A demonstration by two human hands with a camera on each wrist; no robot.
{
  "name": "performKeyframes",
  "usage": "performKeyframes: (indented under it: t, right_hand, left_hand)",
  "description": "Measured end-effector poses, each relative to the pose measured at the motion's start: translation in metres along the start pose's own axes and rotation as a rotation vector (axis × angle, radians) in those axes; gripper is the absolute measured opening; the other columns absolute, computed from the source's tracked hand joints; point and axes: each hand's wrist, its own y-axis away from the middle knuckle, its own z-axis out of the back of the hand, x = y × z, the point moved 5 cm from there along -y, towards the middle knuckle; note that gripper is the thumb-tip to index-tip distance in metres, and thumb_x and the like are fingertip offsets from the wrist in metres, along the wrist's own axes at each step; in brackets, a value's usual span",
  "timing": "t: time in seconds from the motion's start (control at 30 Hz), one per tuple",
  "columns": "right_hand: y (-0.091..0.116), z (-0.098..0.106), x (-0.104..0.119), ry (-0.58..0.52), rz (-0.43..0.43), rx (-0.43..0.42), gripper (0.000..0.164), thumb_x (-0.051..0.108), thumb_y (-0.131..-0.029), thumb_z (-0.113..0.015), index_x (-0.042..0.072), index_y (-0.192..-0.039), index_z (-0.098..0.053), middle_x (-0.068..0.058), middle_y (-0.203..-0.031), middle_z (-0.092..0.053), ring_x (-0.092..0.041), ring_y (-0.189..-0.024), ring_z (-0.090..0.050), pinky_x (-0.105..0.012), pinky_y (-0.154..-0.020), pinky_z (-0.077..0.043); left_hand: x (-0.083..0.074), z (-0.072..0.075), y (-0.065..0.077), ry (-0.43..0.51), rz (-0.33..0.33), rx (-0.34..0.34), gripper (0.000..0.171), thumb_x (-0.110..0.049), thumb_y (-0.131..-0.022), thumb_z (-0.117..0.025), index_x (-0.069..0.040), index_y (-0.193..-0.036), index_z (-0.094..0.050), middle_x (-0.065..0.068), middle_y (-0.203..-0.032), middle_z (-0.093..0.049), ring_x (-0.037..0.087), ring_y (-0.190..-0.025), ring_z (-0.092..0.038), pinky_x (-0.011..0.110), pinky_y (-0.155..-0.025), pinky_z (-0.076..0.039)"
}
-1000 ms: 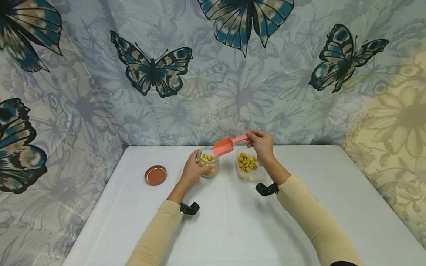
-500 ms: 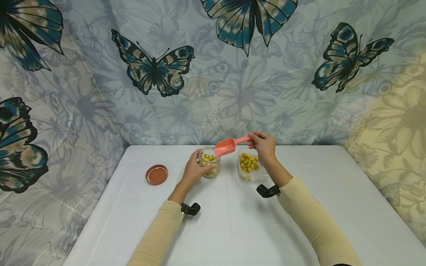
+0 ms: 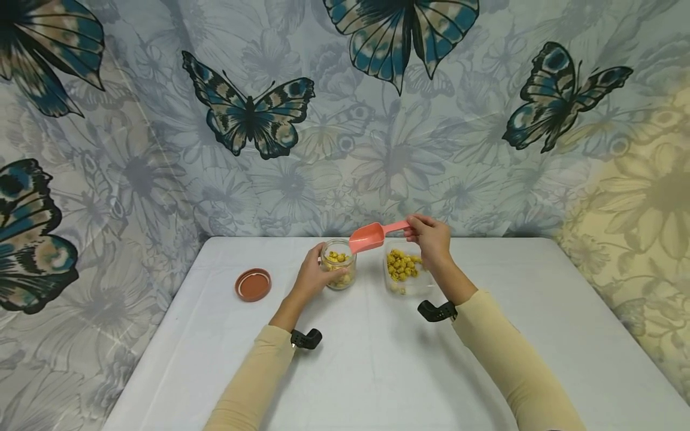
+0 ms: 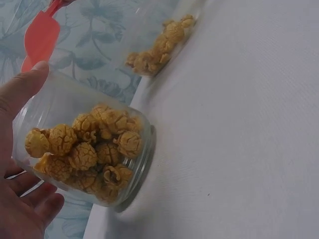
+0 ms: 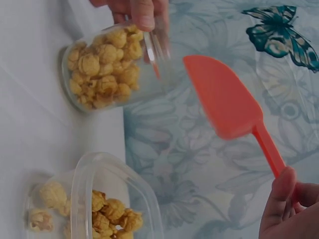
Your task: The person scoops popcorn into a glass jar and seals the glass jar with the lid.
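Observation:
My left hand (image 3: 317, 274) grips a clear glass jar (image 4: 75, 107) standing on the table, thumb on one side and fingers round the other. Yellow popcorn (image 4: 84, 154) fills a good part of the jar. In my right hand (image 3: 433, 240) the handle of a coral-pink scoop (image 3: 368, 237) is pinched between thumb and fingers. The scoop's tip hangs by the jar's right rim, above it, and no popcorn shows in its bowl. Below the right hand sits a clear plastic container (image 5: 82, 199) with more popcorn (image 3: 402, 264) inside.
A brown round lid (image 3: 253, 284) lies on the white-covered table (image 3: 356, 371), left of the jar. Behind the table's far edge hangs a butterfly-patterned cloth (image 3: 399, 155). Each wrist wears a black camera band.
The right hand and scoop have shifted slightly to the right, away from the jar's mouth. The left hand still holds the jar in about the same spot.

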Motion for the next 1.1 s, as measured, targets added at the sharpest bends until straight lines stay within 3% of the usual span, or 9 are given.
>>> performKeyframes:
  t: [0.27, 0.4, 0.77, 0.93, 1.1]
  right_hand:
    - [0.001, 0.004, 0.005, -0.080, -0.013, 0.020, 0.028, 0.010, -0.093, -0.065, -0.005, -0.116, -0.059, 0.002, -0.066, -0.068, -0.006, -0.052, -0.062, -0.016, -0.052, -0.053]
    - [0.002, 0.009, 0.007, -0.106, -0.017, 0.018, 0.022, 0.009, -0.093, -0.064, -0.003, -0.112, -0.060, 0.001, -0.065, -0.068, -0.007, -0.053, -0.062, -0.017, -0.052, -0.053]
    - [0.001, 0.026, 0.020, -0.162, 0.029, 0.006, 0.016, 0.006, -0.092, -0.064, -0.002, -0.105, -0.061, -0.001, -0.065, -0.069, -0.008, -0.052, -0.063, -0.017, -0.051, -0.054]
    - [0.002, 0.030, 0.024, -0.167, 0.047, 0.009, 0.004, 0.006, -0.093, -0.064, 0.005, -0.095, -0.067, -0.001, -0.066, -0.070, -0.008, -0.052, -0.064, -0.017, -0.051, -0.053]
    - [0.002, 0.034, 0.026, -0.177, 0.052, 0.009, 0.006, 0.008, -0.093, -0.064, 0.010, -0.090, -0.069, -0.001, -0.066, -0.070, -0.008, -0.053, -0.064, -0.017, -0.051, -0.053]
  left_hand:
    - [-0.005, 0.004, -0.001, 0.001, -0.001, -0.006, 0.095, -0.038, -0.075, -0.083, -0.008, -0.149, -0.033, 0.016, -0.148, -0.040, 0.034, -0.140, -0.037, 0.053, -0.115, -0.033]
    - [-0.009, 0.006, 0.001, 0.004, -0.015, -0.027, 0.093, -0.039, -0.074, -0.083, -0.009, -0.149, -0.036, 0.013, -0.151, -0.040, 0.031, -0.141, -0.037, 0.052, -0.117, -0.031]
    - [-0.033, 0.009, 0.000, -0.007, -0.074, -0.049, 0.092, -0.039, -0.076, -0.082, -0.011, -0.150, -0.035, 0.013, -0.154, -0.036, 0.034, -0.144, -0.033, 0.057, -0.116, -0.030]
    - [-0.041, 0.009, -0.002, 0.041, -0.105, -0.061, 0.085, -0.033, -0.079, -0.080, -0.013, -0.150, -0.036, 0.013, -0.155, -0.033, 0.035, -0.145, -0.030, 0.060, -0.115, -0.028]
    - [-0.050, 0.006, -0.002, 0.055, -0.151, -0.057, 0.085, -0.032, -0.080, -0.080, -0.013, -0.150, -0.036, 0.014, -0.155, -0.032, 0.035, -0.145, -0.030, 0.060, -0.115, -0.029]
